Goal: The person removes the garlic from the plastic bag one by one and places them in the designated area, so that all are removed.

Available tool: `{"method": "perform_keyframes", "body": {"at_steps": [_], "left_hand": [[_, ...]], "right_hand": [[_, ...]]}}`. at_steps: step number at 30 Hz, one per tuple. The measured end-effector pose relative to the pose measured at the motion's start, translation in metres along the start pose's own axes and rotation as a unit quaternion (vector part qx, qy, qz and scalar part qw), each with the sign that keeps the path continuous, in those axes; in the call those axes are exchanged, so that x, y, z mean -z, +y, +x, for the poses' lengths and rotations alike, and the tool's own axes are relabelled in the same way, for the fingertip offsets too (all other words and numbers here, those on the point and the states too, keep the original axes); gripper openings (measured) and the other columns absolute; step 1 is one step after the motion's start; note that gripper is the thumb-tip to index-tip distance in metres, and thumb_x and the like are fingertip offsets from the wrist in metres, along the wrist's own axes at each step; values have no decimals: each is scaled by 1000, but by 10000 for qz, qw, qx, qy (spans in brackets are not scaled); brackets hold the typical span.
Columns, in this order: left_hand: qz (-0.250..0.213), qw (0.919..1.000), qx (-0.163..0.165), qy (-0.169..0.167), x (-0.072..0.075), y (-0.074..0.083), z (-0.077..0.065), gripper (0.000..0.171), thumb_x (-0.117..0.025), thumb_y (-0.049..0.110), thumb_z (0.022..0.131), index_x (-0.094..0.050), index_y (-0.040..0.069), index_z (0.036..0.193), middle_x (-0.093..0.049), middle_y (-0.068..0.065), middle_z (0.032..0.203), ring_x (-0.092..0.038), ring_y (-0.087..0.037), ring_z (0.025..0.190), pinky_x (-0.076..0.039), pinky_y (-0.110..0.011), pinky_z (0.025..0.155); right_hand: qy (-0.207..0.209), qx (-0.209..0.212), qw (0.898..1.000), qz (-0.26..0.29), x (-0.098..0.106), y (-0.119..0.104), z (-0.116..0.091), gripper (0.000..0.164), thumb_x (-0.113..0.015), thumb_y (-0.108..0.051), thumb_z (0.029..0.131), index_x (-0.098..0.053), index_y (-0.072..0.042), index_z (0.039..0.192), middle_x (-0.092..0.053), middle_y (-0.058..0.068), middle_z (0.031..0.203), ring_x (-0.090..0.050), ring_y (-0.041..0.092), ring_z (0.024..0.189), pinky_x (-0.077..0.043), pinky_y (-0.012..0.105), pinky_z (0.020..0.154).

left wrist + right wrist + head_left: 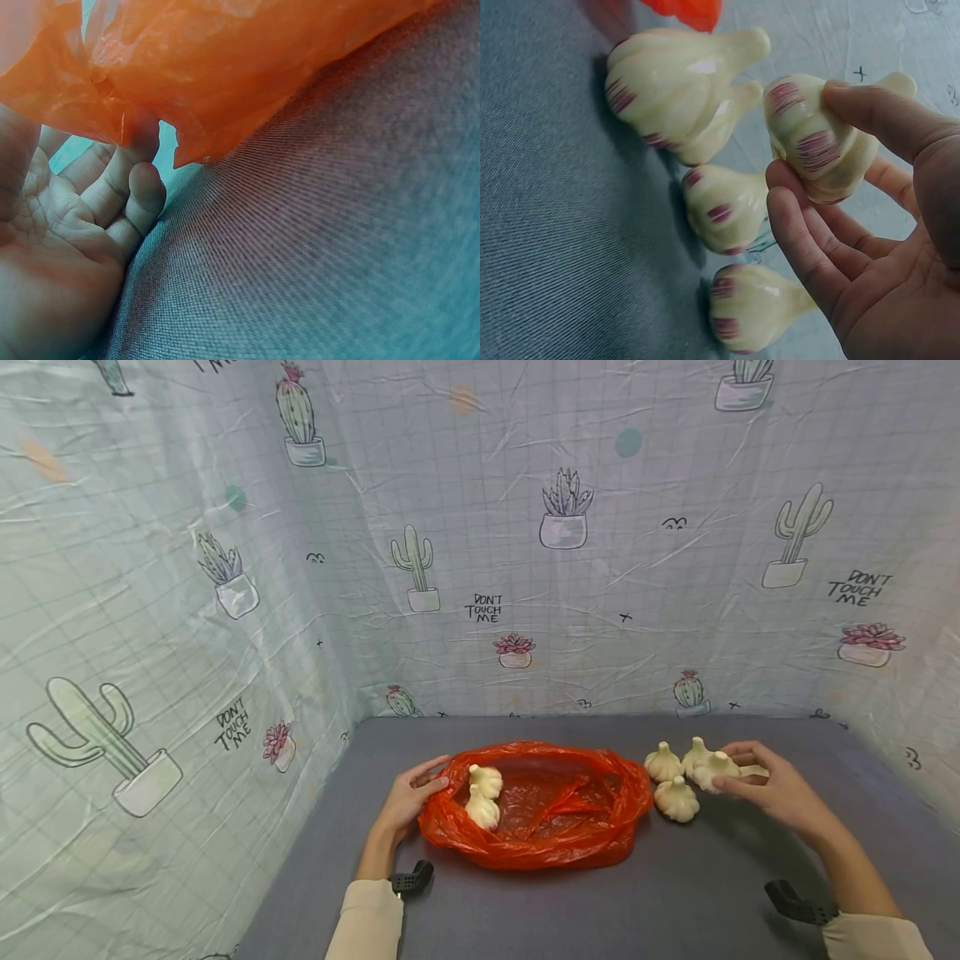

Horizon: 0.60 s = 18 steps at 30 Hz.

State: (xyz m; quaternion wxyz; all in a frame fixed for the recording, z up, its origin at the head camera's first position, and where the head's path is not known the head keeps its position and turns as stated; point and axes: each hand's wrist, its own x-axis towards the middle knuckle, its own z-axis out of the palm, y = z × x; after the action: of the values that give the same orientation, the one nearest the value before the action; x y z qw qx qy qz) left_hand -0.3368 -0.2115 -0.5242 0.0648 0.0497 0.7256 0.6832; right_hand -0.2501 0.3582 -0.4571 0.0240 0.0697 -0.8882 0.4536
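Observation:
A red plastic bag (540, 852) lies on the table with its mouth spread wide. Two garlic bulbs (482, 810) sit inside it at the left. My left hand (405, 795) pinches the bag's left rim; in the left wrist view, orange-looking plastic (202, 67) partly covers its fingertips. To the right of the bag, my right hand (776, 785) holds a garlic bulb (810, 142) between thumb and fingers, lifted off the table. Several more garlic bulbs (677, 799) stand close around that hand, one (756, 771) partly hidden behind it.
The grey table (540, 918) runs back to a hanging sheet (480, 552) printed with cacti, which also covers the left and right sides. A black wrist device (798, 906) is strapped to each wrist below the hand.

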Motion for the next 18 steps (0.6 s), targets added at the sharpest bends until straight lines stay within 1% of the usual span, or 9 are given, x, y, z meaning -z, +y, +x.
{"method": "perform_keyframes", "body": {"at_steps": [5,8,10,13,15,16,18], "left_hand": [[12,10000,9,-1,0,0,0,50,-74,20,95,-61,17,143,-73,-10,115,-72,-15,91,-60,-31,75],[27,10000,11,-17,0,0,0,51,-74,20,95,-61,16,144,-73,-9,115,-72,-15,92,-60,-31,76],[41,10000,10,-22,0,0,0,52,-74,20,95,-60,16,144,-73,-10,115,-72,-15,92,-60,-31,77],[40,10000,13,-31,0,-1,1,51,-74,20,95,-61,17,144,-73,-10,116,-71,-16,94,-60,-32,77],[28,10000,18,-33,1,-1,1,50,-74,20,95,-62,18,143,-73,-11,116,-71,-17,94,-60,-32,78],[29,10000,18,-39,1,-1,1,50,-74,21,95,-62,18,143,-73,-11,116,-71,-17,94,-60,-33,78],[17,10000,21,-46,1,-1,2,49,-74,21,95,-62,19,143,-73,-11,116,-72,-17,95,-60,-33,78]], "right_hand": [[-108,-11,9998,158,-3,8,1,56,-67,-29,101,-43,-1,143,-45,32,142,-62,-7,94,-60,37,76],[-141,-40,9998,107,-4,14,2,56,-67,-29,100,-43,-1,143,-46,33,141,-62,-5,96,-60,37,76],[-151,-80,9999,-1,-4,17,2,57,-67,-29,100,-43,0,143,-45,31,142,-64,2,100,-60,36,76],[-189,-106,9997,-126,-6,21,2,58,-67,-28,100,-42,2,144,-45,34,140,-67,21,106,-60,36,75],[-209,-123,9996,-168,-6,23,2,59,-67,-27,100,-41,3,144,-47,37,138,-68,27,106,-60,35,75],[-226,-131,9995,-175,-7,23,2,59,-68,-27,100,-41,3,144,-47,38,137,-69,26,105,-60,35,74],[-247,-163,9994,-168,-7,24,2,60,-68,-26,100,-41,4,144,-49,40,136,-69,17,100,-60,34,74]]}}
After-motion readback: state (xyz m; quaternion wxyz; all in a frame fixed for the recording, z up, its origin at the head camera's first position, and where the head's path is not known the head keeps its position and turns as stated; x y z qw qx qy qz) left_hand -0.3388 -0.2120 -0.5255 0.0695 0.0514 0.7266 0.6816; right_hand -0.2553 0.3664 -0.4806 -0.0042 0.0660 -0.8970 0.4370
